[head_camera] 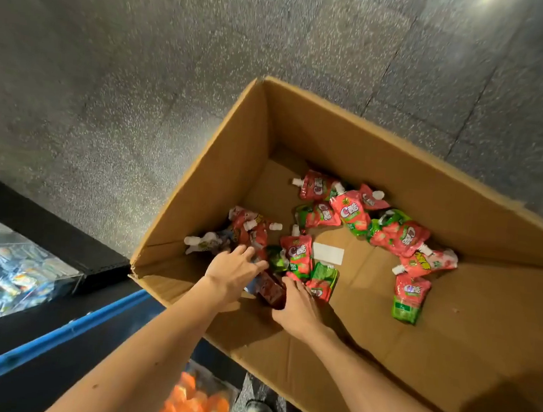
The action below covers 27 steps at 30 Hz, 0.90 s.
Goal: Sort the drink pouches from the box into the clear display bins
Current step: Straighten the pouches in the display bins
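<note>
Hands at 7 o'clock corner of cardboard box (pixel 399 158). Left hand (pixel 235 270): fingers straight and spread, pressing on mixed pouches (pixel 245 226), gripping nothing. Right hand (pixel 299 305): thumb and fingers apparently curled round dark red pouch (pixel 269 291). Red-green pouches (pixel 355 213) scattered 12 to 4 o'clock on box floor. Clear bin (pixel 73 282) at 9 o'clock outside box; orange-stock bin (pixel 230 396) at 6. Best practice: gather one flavour only, stack flat, lift clear of wall before swinging to matching bin.

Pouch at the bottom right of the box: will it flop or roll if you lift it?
Probably floppy: the pouch looks like soft film, lying flat. Maybe slippery, since it shines. Unlikely to roll; only its cap is round.
</note>
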{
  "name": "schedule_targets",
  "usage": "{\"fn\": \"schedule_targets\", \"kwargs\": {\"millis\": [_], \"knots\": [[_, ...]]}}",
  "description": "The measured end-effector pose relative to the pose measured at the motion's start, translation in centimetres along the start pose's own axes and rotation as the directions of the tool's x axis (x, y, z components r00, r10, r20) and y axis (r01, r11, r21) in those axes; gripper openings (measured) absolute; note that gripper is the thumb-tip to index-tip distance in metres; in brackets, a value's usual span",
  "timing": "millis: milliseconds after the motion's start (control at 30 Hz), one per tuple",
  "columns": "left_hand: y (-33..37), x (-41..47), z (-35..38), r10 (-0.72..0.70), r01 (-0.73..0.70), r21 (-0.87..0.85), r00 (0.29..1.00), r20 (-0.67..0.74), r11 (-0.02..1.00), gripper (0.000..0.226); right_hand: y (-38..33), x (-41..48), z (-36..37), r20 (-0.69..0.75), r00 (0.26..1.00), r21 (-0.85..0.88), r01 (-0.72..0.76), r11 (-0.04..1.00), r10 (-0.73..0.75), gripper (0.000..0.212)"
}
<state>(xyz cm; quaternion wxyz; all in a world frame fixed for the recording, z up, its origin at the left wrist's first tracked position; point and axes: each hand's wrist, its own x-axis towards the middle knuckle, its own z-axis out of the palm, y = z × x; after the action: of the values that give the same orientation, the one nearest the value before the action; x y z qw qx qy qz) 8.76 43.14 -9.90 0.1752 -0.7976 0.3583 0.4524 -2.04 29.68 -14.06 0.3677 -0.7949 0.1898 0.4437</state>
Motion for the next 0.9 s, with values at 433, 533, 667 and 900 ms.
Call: {"fn": "schedule_targets", "kwargs": {"millis": [433, 533, 667, 900], "knots": [[1.3, 3.6, 0.0, 0.096, -0.107, 0.112, 0.990, 0.099, 0.988, 0.034, -0.3, 4.5, 1.1, 0.085, 0.989, -0.170, -0.103, 0.980, 0.119, 0.074], [-0.6, 3.0, -0.6, 0.119, -0.113, -0.074, 0.990, 0.082, 0.991, 0.035, 1.0, 4.9, -0.2, 0.171, 0.970, -0.025, -0.170, 0.985, 0.172, 0.091], [-3.0, 2.0, 0.1, 0.107, -0.128, -0.336, 0.991, -0.081, 0.933, 0.034, 2.0, 3.9, -3.3, 0.425, 0.871, -0.061, -0.242, 0.968, 0.244, 0.094], [-1.9, 0.0, 0.0, -0.022, -0.196, -0.616, 0.945, -0.327, 0.763, 0.022, 5.7, 0.4, -4.9, 0.524, 0.803, 0.000, -0.333, 0.943, 0.283, 0.049]]}}
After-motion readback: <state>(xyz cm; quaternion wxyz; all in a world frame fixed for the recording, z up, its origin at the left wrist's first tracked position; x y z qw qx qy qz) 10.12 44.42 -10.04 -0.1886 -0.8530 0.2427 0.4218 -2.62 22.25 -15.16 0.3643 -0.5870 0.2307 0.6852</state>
